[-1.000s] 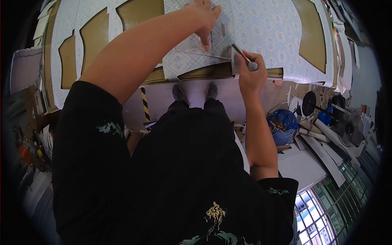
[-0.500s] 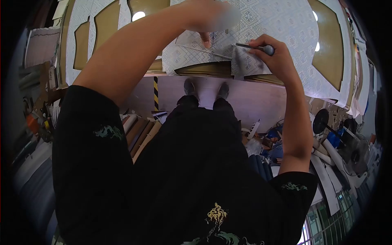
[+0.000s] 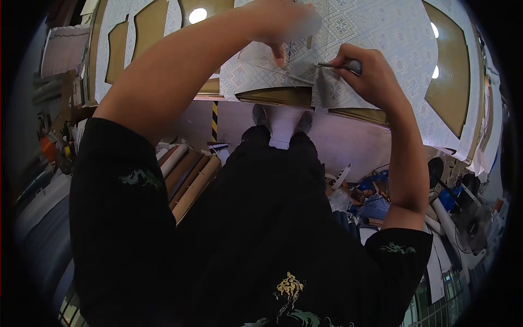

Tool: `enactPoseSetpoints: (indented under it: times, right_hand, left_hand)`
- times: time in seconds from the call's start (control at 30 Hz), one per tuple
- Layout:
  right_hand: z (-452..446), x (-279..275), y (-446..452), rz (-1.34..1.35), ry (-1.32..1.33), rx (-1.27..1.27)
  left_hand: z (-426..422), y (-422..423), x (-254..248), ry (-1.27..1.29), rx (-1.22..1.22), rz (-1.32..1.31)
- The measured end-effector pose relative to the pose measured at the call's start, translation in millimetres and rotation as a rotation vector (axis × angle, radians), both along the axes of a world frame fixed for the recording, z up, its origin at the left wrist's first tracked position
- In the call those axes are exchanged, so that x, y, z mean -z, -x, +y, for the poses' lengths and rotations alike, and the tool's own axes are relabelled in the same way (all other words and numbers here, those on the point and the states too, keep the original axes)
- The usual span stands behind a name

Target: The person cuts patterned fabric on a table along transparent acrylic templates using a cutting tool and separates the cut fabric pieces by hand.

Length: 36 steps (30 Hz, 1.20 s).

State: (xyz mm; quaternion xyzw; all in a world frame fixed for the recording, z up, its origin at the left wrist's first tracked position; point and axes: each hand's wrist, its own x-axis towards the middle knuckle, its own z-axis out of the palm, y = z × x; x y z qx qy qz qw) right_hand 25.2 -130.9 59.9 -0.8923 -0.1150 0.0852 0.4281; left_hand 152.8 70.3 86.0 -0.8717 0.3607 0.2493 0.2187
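My right hand (image 3: 364,71) is closed round a slim tool (image 3: 355,66) with a rounded grey handle and a thin dark shaft. I cannot tell its exact kind. The shaft points left, its tip at a raised, motion-blurred grey flap (image 3: 322,87) of the patterned cloth near the table's front edge. My left hand (image 3: 283,28) is over the pale blue-and-white patterned fabric (image 3: 359,32), largely hidden by blur. One digit reaches down to the cloth, stretched out, left of the flap. The other fingers are hidden.
The olive-brown tabletop (image 3: 449,82) shows through curved openings in the cloth. Rolls of material (image 3: 188,180) stand below on the left. Loose clutter (image 3: 370,196) and a dark fan (image 3: 471,226) are at the lower right. A striped table leg (image 3: 215,120) stands near my feet.
The view has shifted slightly. The cloth flap at the tool's tip has moved and is now blurred. My right hand has lowered a little in view; my left hand stays almost in place.
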Motion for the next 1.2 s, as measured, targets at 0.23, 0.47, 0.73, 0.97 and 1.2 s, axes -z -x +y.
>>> enactPoseSetpoints:
  times: [0.23, 0.47, 0.73, 0.97, 1.2]
  right_hand:
    - [-11.3, 49.6, 15.2, 0.019, -0.328, 0.097]
    - [-5.3, 26.6, 21.9, 0.046, -0.154, 0.103]
    - [42.5, 35.4, 64.5, -0.065, -0.293, 0.657]
    - [80.3, 39.8, 55.7, -0.103, -0.185, 0.929]
    - [99.6, 21.9, 45.4, -0.072, 0.008, 0.999]
  left_hand:
    - [4.0, 2.6, -0.7, 0.009, 0.009, -0.011]
    - [-0.5, -0.2, 2.6, 0.048, 0.126, -0.04]
    - [0.8, -4.7, 2.2, 0.096, 0.167, -0.04]
    - [9.4, -9.5, 5.2, 0.191, 0.161, -0.014]
    - [12.3, -9.4, -1.3, 0.197, 0.144, 0.017]
